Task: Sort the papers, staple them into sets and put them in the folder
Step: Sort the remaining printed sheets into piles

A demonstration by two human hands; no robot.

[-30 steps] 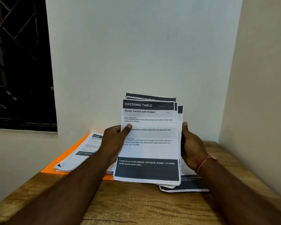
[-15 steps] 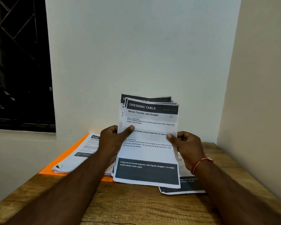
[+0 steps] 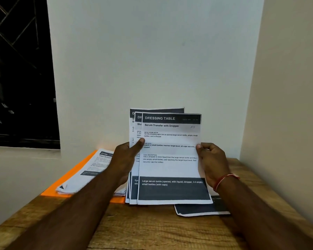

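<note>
I hold a fan of papers (image 3: 134,188) upright in front of me, over the far part of the table (image 3: 152,230). My left hand (image 3: 124,159) grips them at their left side: the thumb lies across the front and the fingers curl round behind, out of sight. My right hand (image 3: 212,159) pinches the right edge of the front sheet (image 3: 170,168) between thumb and curled fingers. That sheet is headed "DRESSING TABLE" and "Serum Transfer with Dropper", with "A5" handwritten near its top right. It sits shifted to the right of at least two sheets behind it, whose dark headers and left margins show beside it. The papers' bottom edges hang close to the table; I cannot tell whether they touch it. The orange folder (image 3: 69,179) lies flat on the table to the left, against the wall (image 3: 152,60). A pile (image 3: 90,170) of printed sheets rests on the folder, partly hidden by my left forearm. A loose sheet (image 3: 202,208) with a dark band lies flat on the table under my right wrist, its near left corner slightly turned up. A red thread (image 3: 222,179) circles my right wrist. A dark window (image 3: 20,69) fills the upper left.
</note>
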